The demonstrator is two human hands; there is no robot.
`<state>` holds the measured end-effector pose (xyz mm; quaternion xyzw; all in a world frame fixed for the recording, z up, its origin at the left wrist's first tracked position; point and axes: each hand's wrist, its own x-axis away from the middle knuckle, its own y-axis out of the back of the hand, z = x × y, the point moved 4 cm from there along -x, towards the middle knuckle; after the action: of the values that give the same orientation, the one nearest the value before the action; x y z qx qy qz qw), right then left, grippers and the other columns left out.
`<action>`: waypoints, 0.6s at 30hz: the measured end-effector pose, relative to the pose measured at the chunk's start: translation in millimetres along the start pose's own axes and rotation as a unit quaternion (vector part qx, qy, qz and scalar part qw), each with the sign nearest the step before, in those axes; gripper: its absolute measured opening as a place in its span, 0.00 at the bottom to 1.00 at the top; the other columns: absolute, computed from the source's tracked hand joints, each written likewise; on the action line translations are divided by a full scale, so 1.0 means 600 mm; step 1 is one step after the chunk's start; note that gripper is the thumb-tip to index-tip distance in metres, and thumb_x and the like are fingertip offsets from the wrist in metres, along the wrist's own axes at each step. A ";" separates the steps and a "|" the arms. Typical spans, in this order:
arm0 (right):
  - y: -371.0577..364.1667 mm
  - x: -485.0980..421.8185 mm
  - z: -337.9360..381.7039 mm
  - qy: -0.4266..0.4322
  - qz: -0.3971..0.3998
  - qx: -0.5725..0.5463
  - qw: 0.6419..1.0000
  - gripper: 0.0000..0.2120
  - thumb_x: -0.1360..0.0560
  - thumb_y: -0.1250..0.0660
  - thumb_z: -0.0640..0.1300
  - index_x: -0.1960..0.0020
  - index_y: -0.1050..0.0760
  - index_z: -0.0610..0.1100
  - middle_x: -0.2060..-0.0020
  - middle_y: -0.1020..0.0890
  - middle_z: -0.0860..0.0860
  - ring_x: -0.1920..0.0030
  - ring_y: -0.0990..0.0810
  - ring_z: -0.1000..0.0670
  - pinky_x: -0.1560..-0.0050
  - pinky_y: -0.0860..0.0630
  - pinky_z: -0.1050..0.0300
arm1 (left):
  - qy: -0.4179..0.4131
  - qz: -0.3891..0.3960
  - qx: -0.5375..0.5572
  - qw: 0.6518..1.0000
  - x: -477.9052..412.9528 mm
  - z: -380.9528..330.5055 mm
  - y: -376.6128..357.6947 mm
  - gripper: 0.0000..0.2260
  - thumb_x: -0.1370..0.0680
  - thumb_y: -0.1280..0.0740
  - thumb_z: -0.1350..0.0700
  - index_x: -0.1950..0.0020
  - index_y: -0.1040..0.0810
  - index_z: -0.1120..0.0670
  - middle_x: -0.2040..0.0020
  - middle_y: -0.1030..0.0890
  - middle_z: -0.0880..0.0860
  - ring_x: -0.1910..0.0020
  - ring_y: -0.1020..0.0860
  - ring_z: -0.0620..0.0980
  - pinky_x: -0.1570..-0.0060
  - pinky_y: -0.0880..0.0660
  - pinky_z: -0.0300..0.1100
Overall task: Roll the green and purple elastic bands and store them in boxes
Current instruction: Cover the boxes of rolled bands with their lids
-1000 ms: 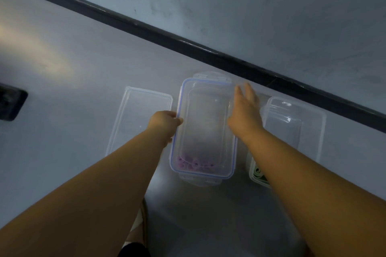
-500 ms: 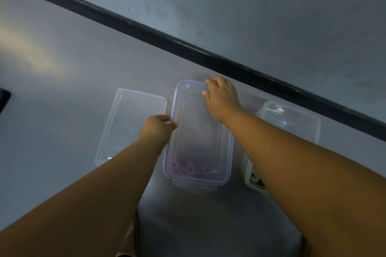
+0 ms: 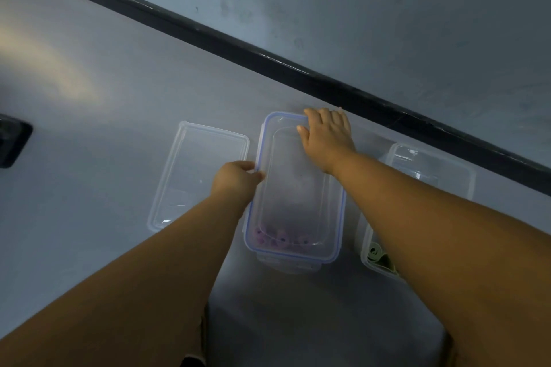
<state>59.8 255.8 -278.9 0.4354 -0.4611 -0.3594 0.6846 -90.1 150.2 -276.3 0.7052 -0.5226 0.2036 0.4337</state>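
A clear box with a blue-rimmed lid [image 3: 293, 199] lies in the middle of the grey floor, rolled purple bands [image 3: 278, 240] showing through at its near end. My left hand [image 3: 237, 180] grips the lid's left edge. My right hand [image 3: 326, 135] presses on the lid's far right corner, fingers curled over the far edge. To the right stands a second clear box [image 3: 429, 170], partly behind my right forearm, with rolled green bands [image 3: 377, 255] at its near end. A loose clear lid [image 3: 199, 170] lies flat to the left.
A black skirting strip [image 3: 268, 59] runs diagonally along the wall just beyond the boxes. A dark object [image 3: 12, 143] sits at the left edge of view. Open grey floor stretches to the left and in front of the boxes.
My right hand moved from the lid's right side up to its far right corner and now curls over the far edge. My left hand stayed on the left edge.
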 end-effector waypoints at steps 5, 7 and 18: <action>-0.030 0.068 0.015 0.030 0.038 0.034 0.998 0.31 0.19 0.53 0.55 0.24 0.63 0.43 0.25 0.65 0.44 0.26 0.67 0.44 0.29 0.69 0.47 | -0.007 -0.004 -0.014 1.000 0.002 -0.002 0.001 0.18 0.26 0.30 0.55 0.36 0.24 0.57 0.42 0.21 0.63 0.42 0.23 0.62 0.41 0.26 0.56; -0.059 0.114 0.020 0.079 0.042 0.060 0.994 0.33 0.20 0.52 0.58 0.24 0.63 0.44 0.28 0.68 0.45 0.27 0.70 0.44 0.29 0.69 0.44 | -0.011 -0.008 -0.019 1.000 0.006 -0.003 0.001 0.19 0.26 0.30 0.55 0.36 0.24 0.57 0.41 0.21 0.62 0.42 0.23 0.61 0.41 0.26 0.54; -0.128 0.260 0.028 0.191 -0.040 0.121 0.973 0.45 0.33 0.40 0.69 0.26 0.46 0.43 0.28 0.46 0.39 0.28 0.47 0.37 0.32 0.53 0.34 | -0.016 0.004 -0.022 1.000 0.006 -0.006 0.001 0.19 0.25 0.30 0.56 0.35 0.25 0.57 0.40 0.22 0.61 0.40 0.24 0.60 0.39 0.27 0.53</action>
<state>86.3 84.2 -297.2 0.5937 -0.3446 -0.2380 0.6871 -88.8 151.0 -271.2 0.6965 -0.5366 0.1830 0.4399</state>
